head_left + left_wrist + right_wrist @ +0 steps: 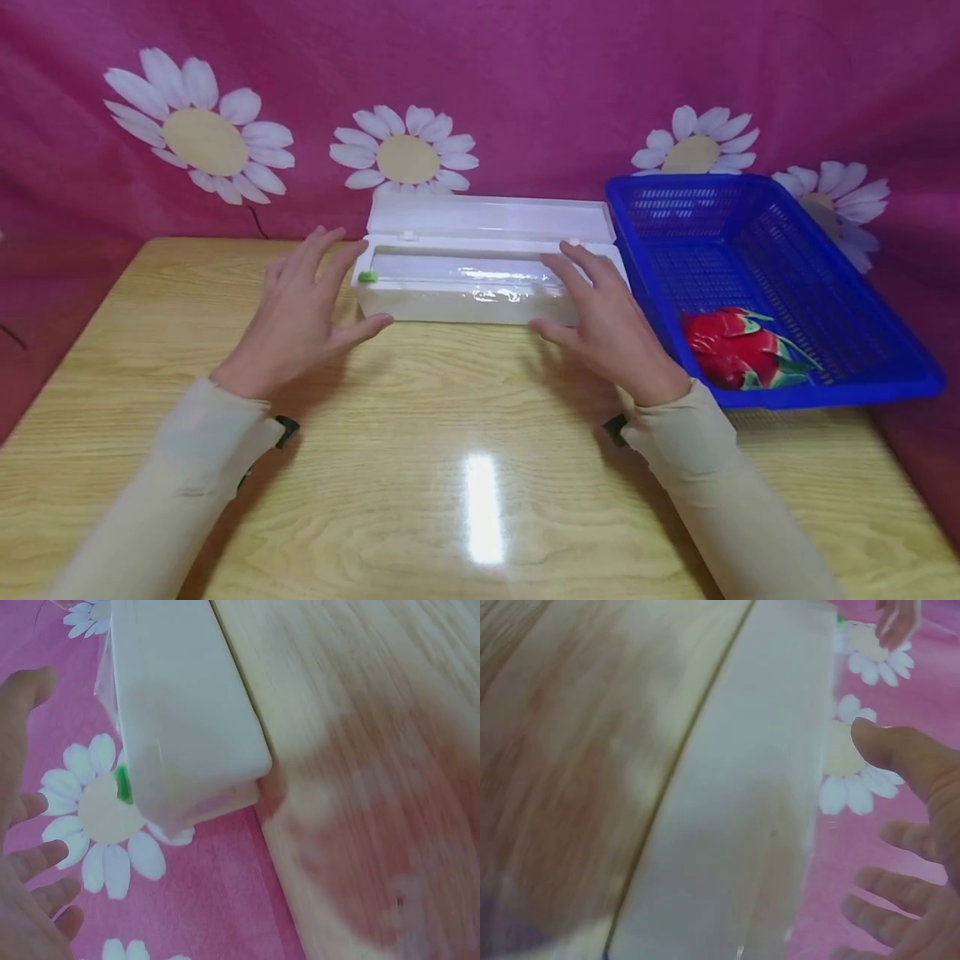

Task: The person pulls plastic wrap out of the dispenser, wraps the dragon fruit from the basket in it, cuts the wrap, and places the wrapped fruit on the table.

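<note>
White box (457, 307) on the tabletop (375, 500), lid (491, 218) raised at the back, left hand (300, 304) spread near one end, right hand (603, 321) spread near the other, blue basket (862, 392) just beside, red dragon fruit (738, 350) inside

Stretches the left arm (142, 517) and right arm (750, 508) toward the white box (450, 307), angled inward, in pale sleeves (217, 425) reaching the wrists. Holds the left hand (296, 308) just beside the box's left end, with fingers spread and slightly bent, thumb stuck out toward the box. Holds the right hand (607, 325) near the box's right end, likewise with parted, loosely bent fingers and outstretched thumb.
</note>
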Action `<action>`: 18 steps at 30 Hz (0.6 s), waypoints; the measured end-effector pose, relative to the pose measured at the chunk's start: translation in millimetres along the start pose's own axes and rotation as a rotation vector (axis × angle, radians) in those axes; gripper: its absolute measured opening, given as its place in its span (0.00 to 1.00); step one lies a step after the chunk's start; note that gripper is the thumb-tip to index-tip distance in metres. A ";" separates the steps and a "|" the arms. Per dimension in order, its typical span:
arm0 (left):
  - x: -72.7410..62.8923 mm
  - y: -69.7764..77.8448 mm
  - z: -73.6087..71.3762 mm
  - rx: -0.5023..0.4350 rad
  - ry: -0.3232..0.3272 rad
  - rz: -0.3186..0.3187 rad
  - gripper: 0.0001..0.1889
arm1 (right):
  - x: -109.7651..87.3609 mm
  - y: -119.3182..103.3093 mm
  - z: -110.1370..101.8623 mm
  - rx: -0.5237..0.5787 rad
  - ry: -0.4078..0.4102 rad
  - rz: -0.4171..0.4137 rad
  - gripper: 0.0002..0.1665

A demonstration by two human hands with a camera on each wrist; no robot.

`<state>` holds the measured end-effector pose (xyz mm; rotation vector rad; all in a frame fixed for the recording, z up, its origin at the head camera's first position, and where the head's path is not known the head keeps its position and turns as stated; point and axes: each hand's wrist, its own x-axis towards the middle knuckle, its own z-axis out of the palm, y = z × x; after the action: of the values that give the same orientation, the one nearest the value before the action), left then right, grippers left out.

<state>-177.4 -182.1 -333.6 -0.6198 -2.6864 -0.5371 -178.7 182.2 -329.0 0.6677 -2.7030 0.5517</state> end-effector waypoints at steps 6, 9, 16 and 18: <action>8.0 3.8 11.1 -0.013 -0.016 0.026 0.44 | 4.8 4.3 10.6 -0.002 -0.004 -0.010 0.46; 12.6 4.7 18.0 -0.010 -0.016 0.049 0.42 | 7.0 7.7 13.5 -0.014 -0.006 -0.011 0.45; 20.9 3.9 33.0 -0.038 -0.001 0.150 0.38 | 9.6 16.4 16.2 -0.034 0.003 -0.025 0.43; 22.6 3.0 36.3 -0.044 0.009 0.179 0.36 | 10.7 18.3 18.3 -0.036 0.010 -0.034 0.42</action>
<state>-203.6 -156.2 -355.6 -0.8573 -2.5840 -0.5494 -200.4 185.3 -346.4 0.6986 -2.6805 0.4956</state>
